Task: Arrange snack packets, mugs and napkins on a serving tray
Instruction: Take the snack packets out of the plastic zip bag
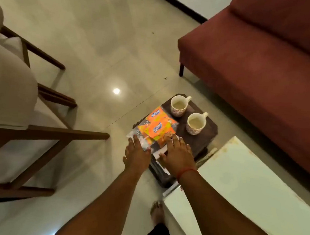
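On the dark serving tray (pixel 204 139), two mugs (pixel 178 106) (pixel 196 123) stand at the far right; orange snack packets (pixel 157 125) lie left. My left hand (pixel 136 153) and right hand (pixel 177 156) rest flat, fingers spread, on the packets' near edge, over white napkins (pixel 159 152).

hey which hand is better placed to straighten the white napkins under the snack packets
Probably the right hand: its thumb lies beside the napkins, while the left hand rests flat on the snack packets.

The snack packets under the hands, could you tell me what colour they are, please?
Mostly orange with yellow patches and blue-white logos; the snack packets show best in the head view.
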Available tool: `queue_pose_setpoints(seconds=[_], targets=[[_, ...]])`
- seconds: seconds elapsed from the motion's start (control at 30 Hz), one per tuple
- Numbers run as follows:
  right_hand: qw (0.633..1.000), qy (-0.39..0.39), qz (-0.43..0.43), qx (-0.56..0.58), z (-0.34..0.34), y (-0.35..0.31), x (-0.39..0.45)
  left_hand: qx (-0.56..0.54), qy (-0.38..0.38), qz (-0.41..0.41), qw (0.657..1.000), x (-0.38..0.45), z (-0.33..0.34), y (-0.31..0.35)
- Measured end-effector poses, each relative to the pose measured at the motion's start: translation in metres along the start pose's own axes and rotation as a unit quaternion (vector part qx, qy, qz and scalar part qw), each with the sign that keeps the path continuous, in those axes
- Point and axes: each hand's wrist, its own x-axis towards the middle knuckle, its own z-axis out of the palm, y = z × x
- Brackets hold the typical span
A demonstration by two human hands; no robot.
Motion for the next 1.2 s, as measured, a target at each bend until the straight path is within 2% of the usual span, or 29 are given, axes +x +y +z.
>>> queue_pose_setpoints(seconds=[0.1, 0.17, 0.27, 0.43, 0.67, 0.83, 0.93, 1.03, 1.13, 1.2], targets=[[0.998, -0.026, -0.061, 0.000, 0.024, -0.022, 0.039, -0.198, 0.035, -0.065, 0.977, 0.041, -0.001, -0.028], [0.996, -0.031, -0.080, -0.023, 0.038, -0.032, 0.062, -0.256, 0.043, -0.125, 0.958, 0.068, 0.001, -0.044], [0.996, -0.031, -0.075, -0.033, 0.058, -0.035, 0.082, -0.280, 0.027, -0.202, 0.938, 0.096, 0.007, -0.057], [0.994, -0.028, -0.093, -0.053, 0.085, -0.034, 0.095, -0.267, -0.075, -0.234, 0.932, 0.133, 0.016, -0.071], [0.991, -0.036, -0.110, -0.062, 0.087, -0.039, 0.096, -0.410, -0.053, -0.193, 0.890, 0.130, 0.008, -0.048], [0.989, -0.030, -0.142, -0.035, 0.062, -0.052, 0.085, -0.502, -0.041, -0.127, 0.854, 0.106, -0.017, -0.025], [0.991, -0.024, -0.132, 0.006, 0.034, -0.061, 0.071, -0.492, -0.022, -0.088, 0.866, 0.088, -0.039, -0.002], [0.990, 0.015, -0.134, 0.051, -0.006, -0.065, 0.050, -0.455, 0.016, -0.037, 0.889, 0.060, -0.062, 0.029], [0.967, 0.074, -0.161, 0.182, -0.055, -0.065, 0.019, -0.398, 0.079, 0.011, 0.914, 0.026, -0.078, 0.061], [0.949, 0.108, -0.143, 0.259, -0.087, -0.057, -0.012, -0.361, 0.098, 0.055, 0.926, -0.004, -0.083, 0.086]])
